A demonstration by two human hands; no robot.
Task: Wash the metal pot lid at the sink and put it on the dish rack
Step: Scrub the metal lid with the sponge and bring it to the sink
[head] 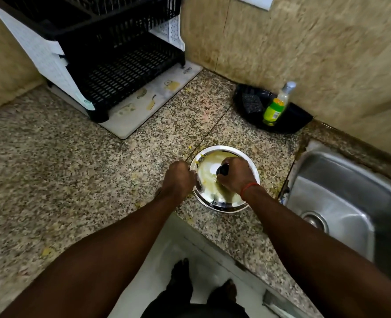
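- While the metal pot lid [213, 191] lies flat on the speckled stone bench [75, 180], close to the front edge and just left of the sink [341, 198], both hands are on it.
- Right hand [234, 174]: fingers closed around the black knob [222, 169] at the lid's centre, a red thread [248, 188] around the wrist.
- Left hand [178, 180]: fingers curled at the lid's rim at about 9 o'clock; whether they actually pinch the rim or only rest against it cannot be told.
- Yellowish smears cover the lid's shiny top, and small yellow scraps are scattered on the bench around it.
- Sink: steel basin at 3 o'clock from the lid, its drain [314, 220] visible, apart from the lid by a narrow strip of bench.
- Dish rack [121, 65]: black two-tier plastic rack with white side panels, at about 11 o'clock from the lid and well apart, standing on a pale printed mat [144, 106] against the tiled wall.
- At 1 o'clock, near the wall, a black corner tray [300, 118] holds a green-labelled bottle [276, 109] standing tilted and a dark scrubber [252, 103] beside it.
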